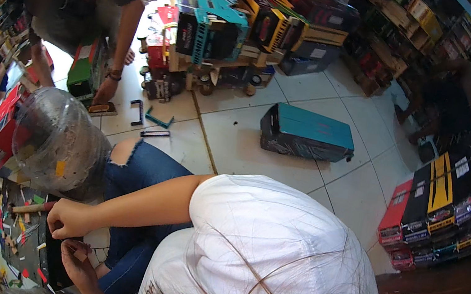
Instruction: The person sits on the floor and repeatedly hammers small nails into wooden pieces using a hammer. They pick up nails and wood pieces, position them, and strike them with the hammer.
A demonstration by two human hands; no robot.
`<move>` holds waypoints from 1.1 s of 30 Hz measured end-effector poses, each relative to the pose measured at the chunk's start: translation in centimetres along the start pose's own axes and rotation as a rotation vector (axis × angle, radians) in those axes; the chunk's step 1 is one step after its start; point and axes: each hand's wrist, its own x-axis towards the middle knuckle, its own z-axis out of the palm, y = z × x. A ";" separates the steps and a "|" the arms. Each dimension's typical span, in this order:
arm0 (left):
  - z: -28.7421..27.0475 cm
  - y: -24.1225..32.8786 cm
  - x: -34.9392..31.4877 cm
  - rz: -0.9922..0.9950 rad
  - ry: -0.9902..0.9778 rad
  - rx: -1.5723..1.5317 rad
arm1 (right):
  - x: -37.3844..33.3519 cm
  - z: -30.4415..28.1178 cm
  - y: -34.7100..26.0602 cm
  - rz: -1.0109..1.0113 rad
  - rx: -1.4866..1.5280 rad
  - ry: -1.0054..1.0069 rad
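Note:
My right hand (68,221) reaches out to the left with its fingers curled in. What it grips, if anything, is hidden. Just below it is my left hand (77,264), half closed around a small flat tan piece (80,256). Beside my right hand lies a stick-like wooden handle (32,207) with a reddish end. Both hands are over a dark work surface (34,250) strewn with small coloured scraps and chips.
A big roll of clear plastic wrap (60,138) stands beyond my hands. A teal toy truck box (310,134) and small brackets (159,121) lie on the tiles. A co-worker (85,1) bends over a green box (87,67). Boxed toys (441,196) are stacked right.

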 end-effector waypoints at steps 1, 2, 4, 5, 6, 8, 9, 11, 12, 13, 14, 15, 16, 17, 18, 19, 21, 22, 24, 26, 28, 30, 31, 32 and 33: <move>-0.1 -0.3 -0.1 0.007 0.030 0.017 | -0.1 0.4 -0.1 -0.039 -0.038 0.032; -0.1 -0.7 -0.2 0.013 0.058 0.032 | -0.3 0.5 -0.1 -0.033 -0.103 0.037; -0.1 -1.6 -0.4 -0.003 0.241 0.100 | -0.7 0.8 -0.1 -0.018 -0.120 0.048; -0.1 -2.0 -0.5 0.018 0.258 0.131 | -0.7 1.0 -0.1 0.004 -0.197 0.025; -0.3 -2.3 -0.5 0.034 0.295 0.165 | -0.8 1.0 -0.1 0.016 -0.187 0.039; -0.7 -2.5 -0.6 0.030 0.300 0.241 | -0.8 1.0 -0.1 0.045 -0.199 0.025; -1.0 -2.4 -0.6 0.012 0.266 0.282 | -0.8 1.0 -0.2 0.078 -0.194 0.019; -1.5 -2.5 -0.6 0.031 0.310 0.349 | -0.6 1.0 -0.4 0.129 -0.202 -0.011; -1.5 -2.7 -0.5 0.071 0.392 0.377 | -0.5 1.0 -0.6 0.142 -0.185 0.003; -1.5 -2.9 -0.5 0.070 0.484 0.404 | -0.4 1.1 -0.8 0.166 -0.179 0.000; -1.5 -3.0 -0.6 0.150 0.442 0.380 | -0.2 1.3 -1.1 0.188 -0.174 -0.028; -1.8 -2.8 -0.4 0.150 0.474 0.364 | 0.2 1.4 -1.3 0.123 -0.188 -0.046; -2.0 -2.6 -1.0 0.115 0.510 0.470 | 0.3 1.5 -1.6 0.167 -0.132 -0.064; -2.2 -2.6 -0.8 0.192 0.434 0.362 | 0.8 1.8 -1.7 0.122 -0.154 -0.102; -2.5 -2.3 -0.9 0.316 0.428 0.355 | 1.3 2.1 -1.8 0.129 -0.164 -0.131; -2.6 -2.0 -0.9 0.348 0.468 0.349 | 1.5 2.4 -1.9 0.168 -0.055 -0.155; -3.3 -1.1 -1.4 0.307 0.517 0.566 | 2.5 3.4 -1.8 0.184 -0.035 -0.177; -3.9 -0.5 -1.2 0.313 0.525 0.580 | 3.2 4.0 -1.8 0.159 -0.083 -0.178; -4.3 0.1 -1.3 0.266 0.544 0.424 | 4.4 4.9 -1.7 0.160 -0.099 -0.246; -4.5 0.3 -0.9 0.378 0.629 0.506 | 5.5 5.8 -1.9 0.215 -0.050 -0.352; -4.9 0.8 -1.3 0.276 0.570 0.356 | 6.2 6.0 -2.2 0.390 0.123 -0.428; -5.4 1.1 -1.2 0.316 0.604 0.373 | 6.7 6.7 -2.6 0.410 0.144 -0.428; -5.8 1.3 -1.3 0.326 0.581 0.373 | 6.9 7.0 -2.6 0.402 0.180 -0.429; -6.2 1.6 -1.3 0.318 0.564 0.373 | 7.1 7.1 -2.6 0.443 0.193 -0.436; -6.6 1.9 -1.1 0.309 0.535 0.367 | 7.4 7.3 -2.4 0.421 0.260 -0.449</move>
